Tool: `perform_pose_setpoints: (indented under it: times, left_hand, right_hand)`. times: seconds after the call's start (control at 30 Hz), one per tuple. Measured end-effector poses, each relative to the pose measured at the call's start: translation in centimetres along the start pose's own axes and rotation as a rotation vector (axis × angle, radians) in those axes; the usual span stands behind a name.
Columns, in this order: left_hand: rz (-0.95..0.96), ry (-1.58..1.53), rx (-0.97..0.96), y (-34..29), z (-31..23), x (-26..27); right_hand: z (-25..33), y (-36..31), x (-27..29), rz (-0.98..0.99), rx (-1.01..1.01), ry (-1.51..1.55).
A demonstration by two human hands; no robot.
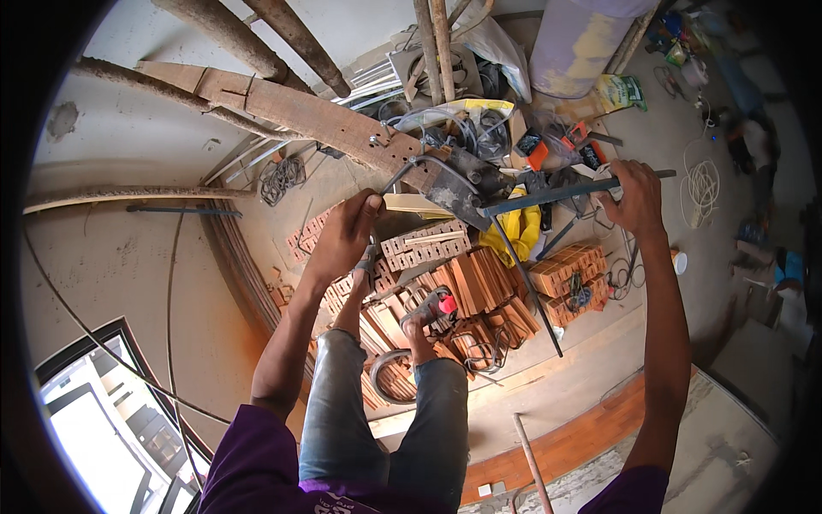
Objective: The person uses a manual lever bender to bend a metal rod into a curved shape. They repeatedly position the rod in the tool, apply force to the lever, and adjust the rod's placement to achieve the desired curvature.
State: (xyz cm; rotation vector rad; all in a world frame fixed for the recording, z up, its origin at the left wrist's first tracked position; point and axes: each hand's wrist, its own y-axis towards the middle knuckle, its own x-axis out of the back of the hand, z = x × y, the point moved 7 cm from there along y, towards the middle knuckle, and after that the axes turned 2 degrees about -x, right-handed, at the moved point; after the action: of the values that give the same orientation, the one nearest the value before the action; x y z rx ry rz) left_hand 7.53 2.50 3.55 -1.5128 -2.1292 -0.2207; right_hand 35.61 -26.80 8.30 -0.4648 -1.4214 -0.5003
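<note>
My left hand (349, 230) is closed on one end of a thin dark metal rod (447, 164). From there the rod bends around the bolts (385, 137) at the near end of a brown wooden plank (317, 126). My right hand (632, 199) wraps around a long dark blue metal bar (552, 196), which lies nearly level. The bar's left end is beside the plank's end, near the rod. Below that end a dark straight rod (529, 289) slants down to the right; I cannot tell whether it is the same rod.
Under my feet are stacked red bricks and tiles (467, 287), with hollow bricks (569, 272) at the right. Yellow cloth (518, 231), bags and tools lie beyond the plank. Wooden poles (231, 38) lean at the far left. A purple drum (586, 43) stands at the back.
</note>
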Motion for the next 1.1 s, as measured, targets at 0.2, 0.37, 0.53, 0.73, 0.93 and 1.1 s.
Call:
perform_pose_setpoints:
  times: [0.2,0.37,0.53,0.73,0.93,1.1]
  left_hand:
    - [0.018,-0.072,-0.004,0.2,1.4,0.1]
    - [0.055,-0.114,-0.032,0.3,1.9,0.2]
    - [0.234,-0.196,0.063,1.3,0.0,0.2]
    - [0.241,-0.173,0.089,1.4,0.4,0.5]
    - [0.241,-0.146,0.088,1.8,0.3,0.4]
    - [0.286,-0.218,0.131,1.6,0.9,0.2]
  right_hand:
    - [1.5,-3.9,0.1,-0.174,-0.057,0.005]
    - [0.9,-4.0,0.4,-0.03,-0.115,-0.064]
    - [0.6,-1.9,2.8,-0.031,0.141,0.09]
    - [-3.2,0.0,2.6,0.274,0.024,0.106]
    - [-4.6,1.2,2.4,0.28,0.064,0.085]
    - [-4.6,-1.0,1.3,0.21,0.058,0.106]
